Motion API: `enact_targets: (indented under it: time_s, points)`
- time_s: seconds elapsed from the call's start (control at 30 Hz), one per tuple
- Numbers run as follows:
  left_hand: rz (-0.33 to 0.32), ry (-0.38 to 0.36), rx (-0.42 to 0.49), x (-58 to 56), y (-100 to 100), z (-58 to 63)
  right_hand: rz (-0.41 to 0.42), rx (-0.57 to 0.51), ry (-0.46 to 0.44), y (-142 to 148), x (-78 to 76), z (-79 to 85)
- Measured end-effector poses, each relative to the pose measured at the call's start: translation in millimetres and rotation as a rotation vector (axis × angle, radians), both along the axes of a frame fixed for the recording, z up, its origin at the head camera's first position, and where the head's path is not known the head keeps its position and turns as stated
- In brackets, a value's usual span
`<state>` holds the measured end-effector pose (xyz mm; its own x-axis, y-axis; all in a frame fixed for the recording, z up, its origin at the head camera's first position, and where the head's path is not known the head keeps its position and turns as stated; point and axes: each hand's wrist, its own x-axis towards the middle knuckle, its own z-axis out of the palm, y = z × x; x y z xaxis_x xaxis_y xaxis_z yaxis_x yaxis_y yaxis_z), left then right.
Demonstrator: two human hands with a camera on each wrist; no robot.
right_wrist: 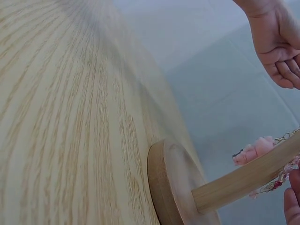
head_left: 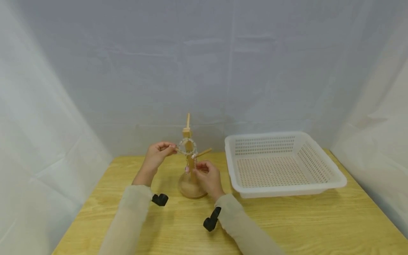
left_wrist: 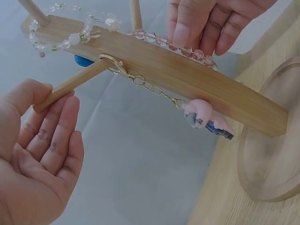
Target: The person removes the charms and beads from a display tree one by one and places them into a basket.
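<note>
A wooden stand (left_wrist: 225, 93) with several pegs rises from a round base (head_left: 188, 189). With thumb and forefinger, my left hand (head_left: 157, 152) pinches the end of a peg (left_wrist: 77, 82); its other fingers curve loosely below. On that peg hangs a keychain with a gold clasp and a pink figure (left_wrist: 197, 112). My right hand (head_left: 208, 177) is on the stand's other side, fingers curled at a pink bead bracelet (left_wrist: 161, 41) that hangs along the post. A clear and white bead bracelet (left_wrist: 72, 40) loops near the stand's top.
A white perforated plastic basket (head_left: 234, 173) stands to the right on the wooden table (head_left: 287, 226). Pale cloth (head_left: 207, 71) hangs behind and at both sides. A blue item (left_wrist: 83, 60) shows partly behind the post.
</note>
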<state>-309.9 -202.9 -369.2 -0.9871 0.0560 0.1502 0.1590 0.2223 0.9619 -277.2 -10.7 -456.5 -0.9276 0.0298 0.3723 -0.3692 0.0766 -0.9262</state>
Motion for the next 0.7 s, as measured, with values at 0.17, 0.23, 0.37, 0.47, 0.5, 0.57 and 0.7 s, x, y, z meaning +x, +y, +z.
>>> enact_targets:
  time_s: [0.17,0.23,0.37,0.47,0.5,0.57,0.7]
  points:
    - [0.017,-0.019,0.001,1.9,0.9,2.6,0.003,-0.029,-0.007,-2.6,1.0,2.5]
    - [0.017,-0.024,0.011,2.3,1.4,2.8,0.001,-0.032,-0.001,-2.3,5.4,9.0]
    - [0.019,-0.03,0.026,2.6,2.2,2.4,-0.007,-0.024,0.006,-1.0,14.2,22.6]
    - [0.018,-0.036,0.021,3.2,2.1,2.7,-0.019,-0.021,0.012,-0.5,16.8,26.0]
    - [0.018,-0.037,0.02,3.3,2.1,2.8,-0.024,-0.02,0.015,-0.4,17.4,26.3]
    - [0.018,-0.039,0.014,3.8,2.1,3.3,-0.032,-0.02,0.022,-0.2,18.1,26.2]
    - [0.018,-0.041,0.017,4.6,2.0,3.9,-0.043,-0.019,0.032,0.1,18.4,25.8]
